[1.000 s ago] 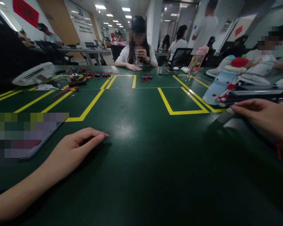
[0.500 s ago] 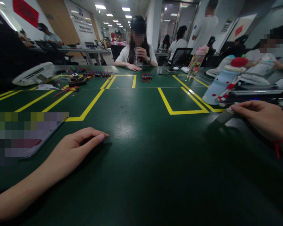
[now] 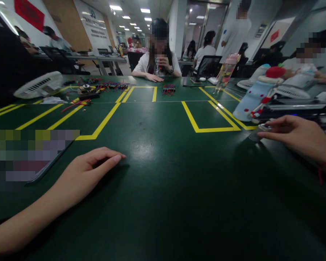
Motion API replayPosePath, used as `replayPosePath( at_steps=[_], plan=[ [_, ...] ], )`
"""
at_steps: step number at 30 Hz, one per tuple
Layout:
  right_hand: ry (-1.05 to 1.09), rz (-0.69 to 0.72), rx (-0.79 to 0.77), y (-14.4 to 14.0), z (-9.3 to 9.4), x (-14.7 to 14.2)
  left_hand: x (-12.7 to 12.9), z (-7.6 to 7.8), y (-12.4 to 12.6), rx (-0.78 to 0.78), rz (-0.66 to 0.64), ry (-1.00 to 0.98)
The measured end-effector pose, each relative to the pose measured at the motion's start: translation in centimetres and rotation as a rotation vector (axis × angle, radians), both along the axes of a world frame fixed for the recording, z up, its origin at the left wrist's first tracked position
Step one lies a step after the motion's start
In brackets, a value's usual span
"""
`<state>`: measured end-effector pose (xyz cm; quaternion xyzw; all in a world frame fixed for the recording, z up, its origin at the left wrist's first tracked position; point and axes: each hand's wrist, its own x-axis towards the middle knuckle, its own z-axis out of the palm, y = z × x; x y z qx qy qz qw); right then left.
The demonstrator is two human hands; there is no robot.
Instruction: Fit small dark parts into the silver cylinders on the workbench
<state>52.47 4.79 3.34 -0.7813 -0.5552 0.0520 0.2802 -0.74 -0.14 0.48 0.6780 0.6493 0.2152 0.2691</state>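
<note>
While my left hand (image 3: 88, 172) lies flat and loose on the green table (image 3: 163, 188), my right hand (image 3: 296, 136) pinches 1 small grey cylinder (image 3: 258, 132) between its fingertips.

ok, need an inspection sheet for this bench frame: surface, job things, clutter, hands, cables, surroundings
Surface: green mat with yellow tape boxes.
Job things: small grey cylinder lying at right hand's fingers.
Clutter: tablet by left hand; wire bundles; fan; bottle; blue pouch.
Hands: left hand flat on mat, empty; right hand touching cylinder, grip unclear.
Cables: dark cable near right hand, blurred.
Surroundings: seated person opposite, others behind.
</note>
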Motion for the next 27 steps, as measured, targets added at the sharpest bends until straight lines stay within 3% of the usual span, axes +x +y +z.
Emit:
replayPosePath(
  at_steps=[4, 9, 11, 14, 19, 27],
  plan=[
    [0.100, 0.226, 0.181, -1.1, -0.9, -5.4, 0.1, -0.1, 0.1, 0.021, -0.025, 0.002],
    [0.345, 0.875, 0.167, -4.3, -1.8, -16.4, 0.0, -0.3, 0.0, 0.025, -0.030, 0.020],
    [0.370, 1.018, 0.143, -5.2, -2.1, -19.5, 0.1, -0.2, -0.1, 0.031, -0.027, 0.036],
    [0.396, 1.047, 0.099, -5.8, -2.7, -21.6, 0.2, 0.3, -0.2, 0.019, -0.032, 0.046],
    [0.519, 0.972, -0.031, -5.7, -3.6, -21.3, 2.0, 1.2, -0.3, -0.017, -0.019, 0.025],
    [0.582, 1.015, -0.127, -5.3, -3.9, -21.6, 10.5, 2.8, -0.2, 0.180, -0.371, -0.140]
  ],
)
